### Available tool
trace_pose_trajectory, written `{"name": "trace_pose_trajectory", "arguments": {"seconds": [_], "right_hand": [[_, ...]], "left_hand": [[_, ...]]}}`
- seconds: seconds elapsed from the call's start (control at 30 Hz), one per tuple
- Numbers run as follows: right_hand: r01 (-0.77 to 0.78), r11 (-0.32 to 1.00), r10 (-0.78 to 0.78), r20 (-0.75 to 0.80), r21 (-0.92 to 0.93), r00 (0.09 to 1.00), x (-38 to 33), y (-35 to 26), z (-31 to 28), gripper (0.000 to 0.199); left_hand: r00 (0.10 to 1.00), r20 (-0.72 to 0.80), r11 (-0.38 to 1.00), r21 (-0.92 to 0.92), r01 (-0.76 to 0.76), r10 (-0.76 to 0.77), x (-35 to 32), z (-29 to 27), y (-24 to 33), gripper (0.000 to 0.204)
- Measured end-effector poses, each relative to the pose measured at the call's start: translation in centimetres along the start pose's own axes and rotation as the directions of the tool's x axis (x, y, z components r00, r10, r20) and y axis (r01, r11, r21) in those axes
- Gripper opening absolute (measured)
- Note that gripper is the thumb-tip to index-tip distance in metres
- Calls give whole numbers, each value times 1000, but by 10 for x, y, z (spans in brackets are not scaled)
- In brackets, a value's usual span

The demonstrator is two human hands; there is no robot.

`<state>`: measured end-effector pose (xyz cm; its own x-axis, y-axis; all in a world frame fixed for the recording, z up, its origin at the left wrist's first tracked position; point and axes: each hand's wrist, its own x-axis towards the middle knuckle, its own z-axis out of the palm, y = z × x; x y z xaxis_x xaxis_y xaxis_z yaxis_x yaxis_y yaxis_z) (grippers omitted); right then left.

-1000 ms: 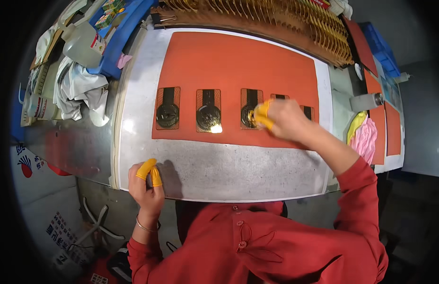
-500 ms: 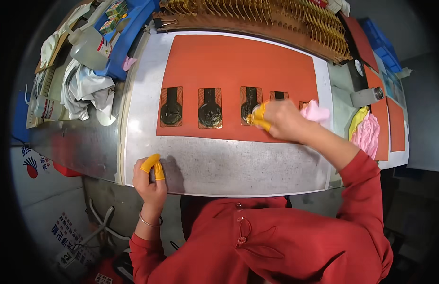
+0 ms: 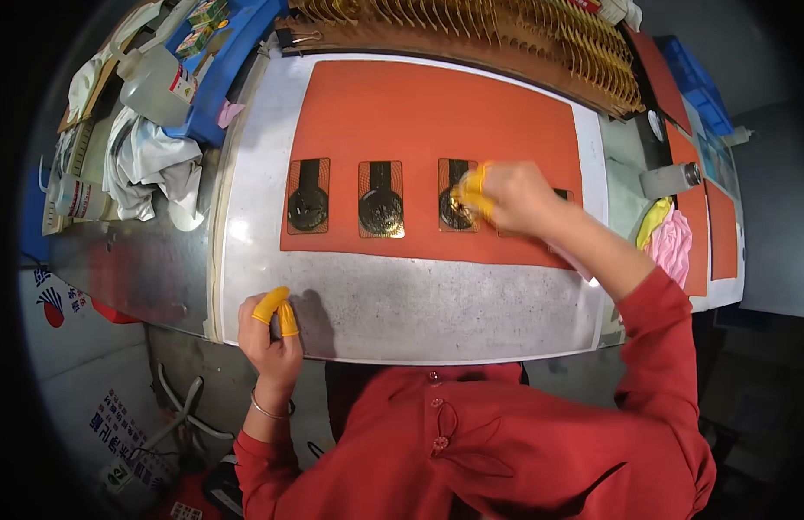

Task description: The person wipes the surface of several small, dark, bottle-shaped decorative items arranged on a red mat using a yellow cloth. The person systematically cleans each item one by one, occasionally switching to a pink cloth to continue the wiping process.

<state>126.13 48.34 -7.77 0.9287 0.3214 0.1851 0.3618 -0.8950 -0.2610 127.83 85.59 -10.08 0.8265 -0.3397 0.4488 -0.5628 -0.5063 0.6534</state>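
Note:
My right hand (image 3: 515,199), in yellow finger cots, is over the third gold-edged card (image 3: 455,173) with a black round-and-bar pattern. Its fingertips are pinched together on the card's round part; whatever they hold is too small to make out. To the left lie two similar cards, the leftmost card (image 3: 309,195) and a second card (image 3: 381,199). More cards are partly hidden beneath my right hand and forearm. At the table's front edge my left hand (image 3: 270,347) rests with curled fingers, also in yellow cots, thumb and finger close together with nothing visible between them.
An orange sheet (image 3: 437,104) lies under the cards on the grey table. Behind it stands a brown rack (image 3: 471,65) of gold pieces. White cloth (image 3: 151,169), a plastic bottle (image 3: 155,87) and a blue tray (image 3: 203,113) are left. Pink cloth (image 3: 671,247) and a bottle (image 3: 666,180) are right.
My right hand has shifted slightly up on the third card, still pinched. Pink cloth near my right wrist is now mostly hidden by the forearm. My left hand stays at the edge.

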Motion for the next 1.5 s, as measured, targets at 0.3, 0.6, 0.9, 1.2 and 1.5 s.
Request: {"name": "trace_pose_trajectory", "arguments": {"seconds": [0.3, 0.6, 0.9, 1.2, 1.5], "right_hand": [[194, 974, -193, -15, 118, 981, -48, -67, -24, 12], [-806, 590, 719, -424, -48, 551, -177, 60, -198, 17], [-789, 417, 718, -368, -452, 591, -201, 140, -224, 15], [-720, 455, 697, -295, -524, 654, -195, 159, -225, 15], [-719, 455, 685, -310, -526, 660, -214, 166, -221, 16]], "left_hand": [[999, 28, 1000, -12, 20, -20, 5, -5, -3, 16], [998, 42, 997, 63, -48, 46, -3, 0, -5, 13], [997, 78, 992, 128, 6, -16, -4, 0, -13, 13], [998, 63, 988, 153, -13, 3, -2, 3, -5, 11], [997, 63, 992, 118, -51, 43, 15, 8, 8, 13]]}}
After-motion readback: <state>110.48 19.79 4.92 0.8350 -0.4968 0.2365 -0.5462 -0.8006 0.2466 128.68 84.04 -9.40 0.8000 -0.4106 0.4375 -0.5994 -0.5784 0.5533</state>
